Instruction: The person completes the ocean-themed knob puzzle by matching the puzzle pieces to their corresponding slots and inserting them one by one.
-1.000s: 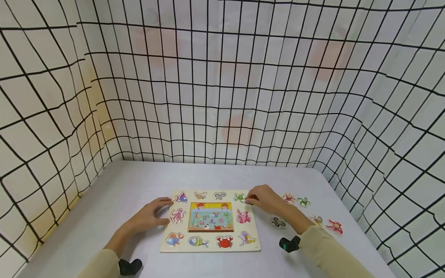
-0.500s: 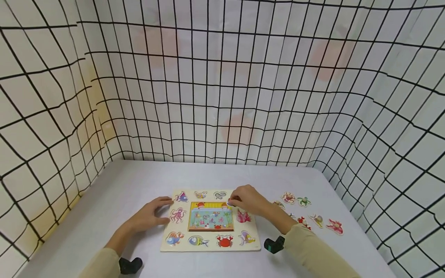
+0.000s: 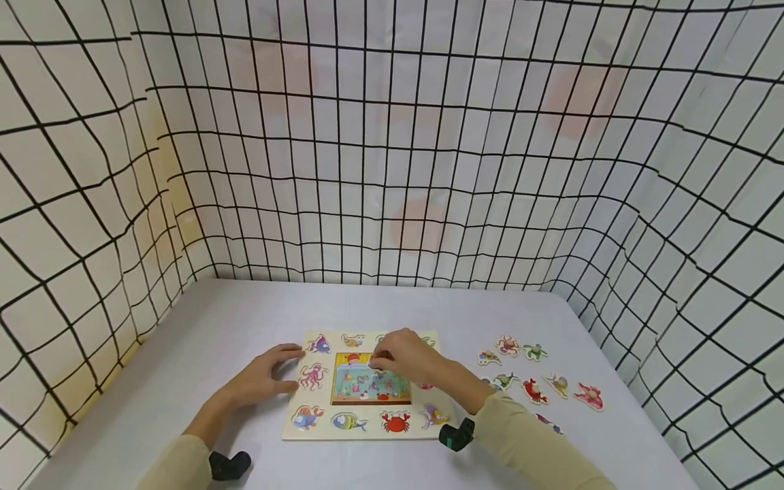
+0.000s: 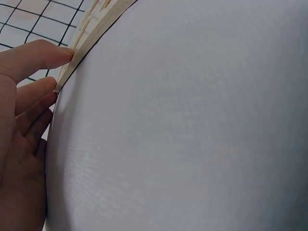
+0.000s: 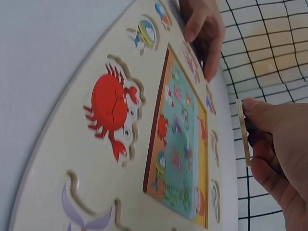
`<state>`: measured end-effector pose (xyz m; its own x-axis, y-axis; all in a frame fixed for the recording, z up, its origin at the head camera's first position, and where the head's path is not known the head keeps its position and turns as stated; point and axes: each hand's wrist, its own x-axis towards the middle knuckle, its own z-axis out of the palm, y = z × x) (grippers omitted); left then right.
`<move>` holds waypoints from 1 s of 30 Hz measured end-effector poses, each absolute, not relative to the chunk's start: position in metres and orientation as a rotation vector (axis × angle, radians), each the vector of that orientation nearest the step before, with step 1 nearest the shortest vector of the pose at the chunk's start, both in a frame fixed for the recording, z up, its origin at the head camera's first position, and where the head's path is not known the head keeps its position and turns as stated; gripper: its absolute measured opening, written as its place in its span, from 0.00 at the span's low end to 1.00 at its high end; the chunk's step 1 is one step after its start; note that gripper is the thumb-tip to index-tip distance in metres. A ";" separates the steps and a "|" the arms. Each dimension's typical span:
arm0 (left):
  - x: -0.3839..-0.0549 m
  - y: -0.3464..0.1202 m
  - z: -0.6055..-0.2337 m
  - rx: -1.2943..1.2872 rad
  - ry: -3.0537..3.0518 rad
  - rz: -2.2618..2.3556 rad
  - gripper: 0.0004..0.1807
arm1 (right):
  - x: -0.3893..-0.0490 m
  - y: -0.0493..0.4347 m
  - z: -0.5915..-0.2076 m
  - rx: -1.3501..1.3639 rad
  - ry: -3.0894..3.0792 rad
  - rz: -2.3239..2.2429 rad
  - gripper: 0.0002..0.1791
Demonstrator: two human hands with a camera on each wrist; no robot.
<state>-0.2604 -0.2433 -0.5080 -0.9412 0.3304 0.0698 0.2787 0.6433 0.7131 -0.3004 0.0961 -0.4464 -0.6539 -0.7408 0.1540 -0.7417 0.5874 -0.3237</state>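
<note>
Pinching a thin, flat, pale-edged wooden piece (image 5: 243,132) between thumb and bent fingers, a person's right hand (image 3: 405,355) hangs over the far half of a blue-and-yellow rectangular aquarium picture (image 3: 361,391), set at the centre of a cream wooden puzzle board (image 3: 372,433). The piece stands edge-on to the right wrist camera, so its design cannot be made out; holding it from one side probably leaves its other face uncovered. At the board's left edge, the left hand (image 3: 265,376) touches the wood with thumb and fingers spread apart, a hold that likely keeps the board from sliding. Shallow animal-shaped recesses ring the picture, among them a pink octopus recess (image 3: 314,376) on the left and a red crab recess (image 3: 395,422) on the near side. Right of the board, flat painted pieces lie loose on the white table (image 3: 245,309), a red crab piece (image 3: 535,391) and a small green piece (image 3: 535,352) among them, presumably laid there for the right hand's easy reach. Black square-mesh netting (image 3: 386,186) lines the pale walls beyond.
</note>
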 end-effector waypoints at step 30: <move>-0.263 -0.248 -0.510 0.573 2.791 1.208 0.37 | -0.251 -0.008 -0.467 1.613 -2.671 0.419 0.10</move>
<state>-0.2625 -0.2476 -0.5104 -0.9303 0.3522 0.1025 0.3158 0.6269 0.7122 -0.2510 -0.0077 -0.4671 -0.4748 -0.8704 0.1305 -0.8686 0.4394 -0.2292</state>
